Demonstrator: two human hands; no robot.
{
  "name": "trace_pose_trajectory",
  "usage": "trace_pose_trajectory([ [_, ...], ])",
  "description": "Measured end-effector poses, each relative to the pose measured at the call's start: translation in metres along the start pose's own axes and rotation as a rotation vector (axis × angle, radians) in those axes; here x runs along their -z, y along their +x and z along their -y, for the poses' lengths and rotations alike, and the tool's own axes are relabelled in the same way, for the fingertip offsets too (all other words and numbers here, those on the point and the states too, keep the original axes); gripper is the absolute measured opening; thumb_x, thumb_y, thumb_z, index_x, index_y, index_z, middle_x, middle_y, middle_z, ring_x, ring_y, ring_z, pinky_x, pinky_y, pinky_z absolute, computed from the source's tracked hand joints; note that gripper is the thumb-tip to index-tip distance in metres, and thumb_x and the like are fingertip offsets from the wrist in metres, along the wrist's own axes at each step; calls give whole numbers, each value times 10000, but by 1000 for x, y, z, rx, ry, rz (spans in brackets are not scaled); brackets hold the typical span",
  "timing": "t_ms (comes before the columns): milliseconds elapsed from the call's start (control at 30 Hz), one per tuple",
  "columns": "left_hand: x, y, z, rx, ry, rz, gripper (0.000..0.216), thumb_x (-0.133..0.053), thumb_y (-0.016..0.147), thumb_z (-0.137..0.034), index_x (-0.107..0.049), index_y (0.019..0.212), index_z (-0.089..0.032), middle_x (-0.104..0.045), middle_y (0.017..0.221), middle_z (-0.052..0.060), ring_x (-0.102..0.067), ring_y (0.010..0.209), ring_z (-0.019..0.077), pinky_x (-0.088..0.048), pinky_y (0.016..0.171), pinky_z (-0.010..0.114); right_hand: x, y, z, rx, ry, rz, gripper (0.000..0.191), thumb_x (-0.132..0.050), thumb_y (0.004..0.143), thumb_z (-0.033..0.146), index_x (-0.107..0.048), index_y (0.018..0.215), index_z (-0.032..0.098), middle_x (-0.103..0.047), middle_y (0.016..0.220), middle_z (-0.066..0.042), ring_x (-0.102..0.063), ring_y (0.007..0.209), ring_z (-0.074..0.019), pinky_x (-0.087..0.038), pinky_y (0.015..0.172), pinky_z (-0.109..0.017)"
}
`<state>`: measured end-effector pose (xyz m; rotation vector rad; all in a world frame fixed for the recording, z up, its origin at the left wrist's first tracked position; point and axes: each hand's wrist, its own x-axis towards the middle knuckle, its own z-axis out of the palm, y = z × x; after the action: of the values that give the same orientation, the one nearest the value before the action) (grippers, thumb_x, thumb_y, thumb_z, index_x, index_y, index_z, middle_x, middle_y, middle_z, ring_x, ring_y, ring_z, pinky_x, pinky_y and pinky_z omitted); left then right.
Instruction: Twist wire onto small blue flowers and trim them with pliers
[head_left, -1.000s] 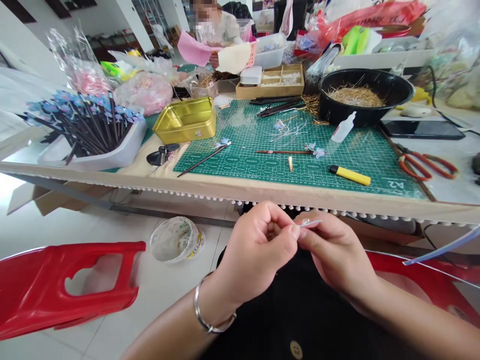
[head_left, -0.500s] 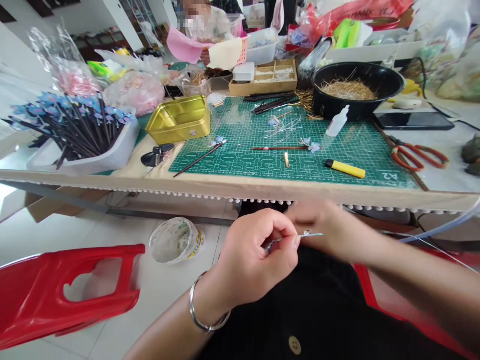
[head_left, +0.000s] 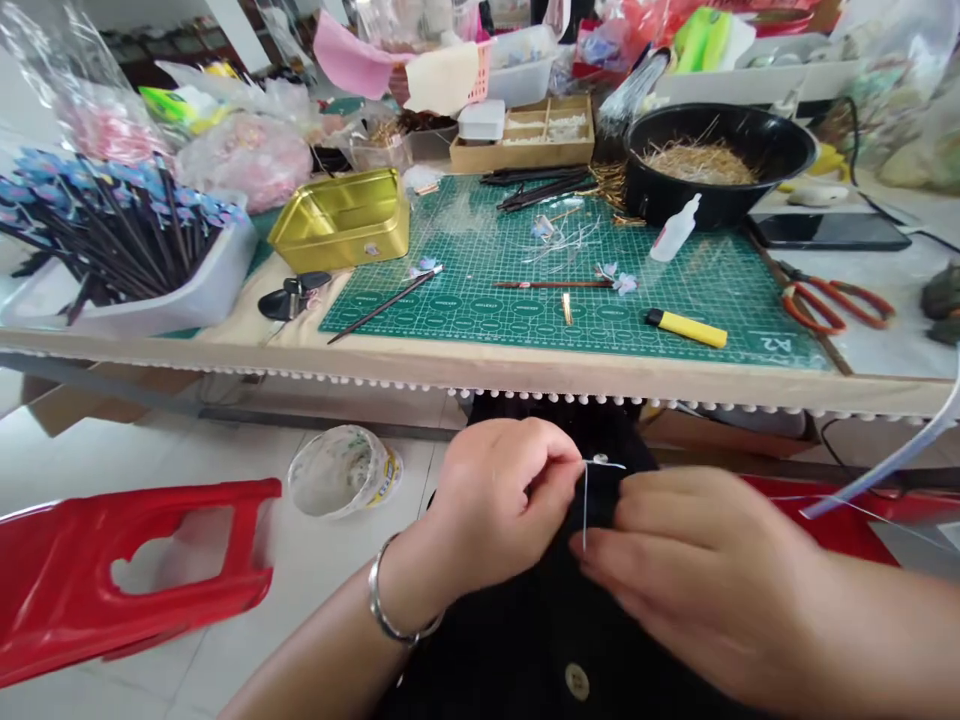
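Note:
My left hand (head_left: 502, 500) is curled in a pinch over my lap, below the table edge, and holds a thin silver wire (head_left: 604, 463) with a small clear bead on it. From that wire a fine thread (head_left: 584, 510) runs straight down to the fingertips of my right hand (head_left: 705, 570), which pinch its lower end. My right hand lies lower and to the right of the left, above my black garment. A silver bangle (head_left: 390, 620) circles my left wrist.
A green cutting mat (head_left: 525, 300) on the table holds dark sticks, small flowers, a yellow knife (head_left: 686, 328) and a glue bottle (head_left: 673, 232). Around it are a gold tin (head_left: 337, 220), black bowl (head_left: 720, 160), red scissors (head_left: 832, 300), a white tray of flower sticks (head_left: 187, 290). A red stool (head_left: 127, 570) and round tub (head_left: 341, 470) sit on the floor.
My right hand has dropped down and toward me, drawing a thread downward from the wire in my left hand. The view has tilted slightly down.

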<state>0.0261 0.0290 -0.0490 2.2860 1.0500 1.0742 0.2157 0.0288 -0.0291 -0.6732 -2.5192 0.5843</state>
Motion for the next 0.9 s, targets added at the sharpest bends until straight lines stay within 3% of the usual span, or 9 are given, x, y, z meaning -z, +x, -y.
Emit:
trace_pose_trajectory([
  [100,-5,-2,0,-139,73,21,74,-549,861,-114,-582,821,-167,-656,704,12,-577,635,145,-401,592,282,20,9,-4,-165,-99,-105,285,-491,930,184,-638,686,185,-566,632,-19,-499,598,-155,-358,553,-286],
  [167,-7,0,-5,-209,27,12,84,-539,859,-95,-560,851,-176,-638,687,3,-564,620,141,-410,594,282,29,17,-17,-423,221,35,202,-546,890,187,-649,717,186,-599,675,5,-531,614,-130,-372,542,-242],
  [233,-6,4,-8,-190,32,-110,103,-527,865,-82,-546,881,-181,-641,709,1,-569,639,134,-437,624,272,27,17,-27,-526,648,250,166,-577,880,228,-663,746,181,-594,684,22,-519,602,-108,-385,533,-209],
  [300,-5,9,-8,-47,117,-245,118,-521,889,-88,-549,952,-183,-661,774,7,-592,686,129,-461,661,258,18,9,-29,-556,931,281,195,-553,919,311,-678,834,189,-553,663,33,-477,566,-97,-371,502,-197],
  [367,-6,13,-6,117,167,-275,117,-521,910,-110,-556,989,-189,-672,810,4,-613,703,119,-471,661,238,7,0,-27,-572,883,233,211,-489,956,299,-678,919,211,-533,653,35,-472,563,-106,-375,512,-211],
  [467,-13,16,-2,207,130,-227,74,-512,919,-142,-568,925,-191,-666,762,-7,-623,673,114,-470,613,223,-4,-6,-23,-532,532,159,200,-484,921,176,-671,973,222,-629,859,-20,-580,817,-182,-459,753,-308],
  [567,-22,17,-2,182,142,-236,66,-517,903,-134,-563,889,-179,-642,704,-12,-596,624,108,-456,588,224,-13,0,-23,-569,699,-118,162,-520,939,248,-646,1039,224,-614,967,-32,-564,927,-193,-458,837,-329],
  [700,-27,18,-6,180,163,-218,62,-521,888,-135,-561,864,-176,-636,712,-7,-569,601,102,-433,575,233,-26,8,-21,-663,1157,-593,128,-592,940,347,-622,945,224,-450,631,64,-367,521,-84,-295,457,-192],
  [900,-17,24,-8,501,-374,11,116,-558,878,-215,-509,775,-190,-550,614,-54,-497,522,71,-394,470,176,-36,6,-22,-664,1293,-749,179,-719,834,316,-604,769,196,-398,553,75,-226,454,-64,-159,403,-203],
])
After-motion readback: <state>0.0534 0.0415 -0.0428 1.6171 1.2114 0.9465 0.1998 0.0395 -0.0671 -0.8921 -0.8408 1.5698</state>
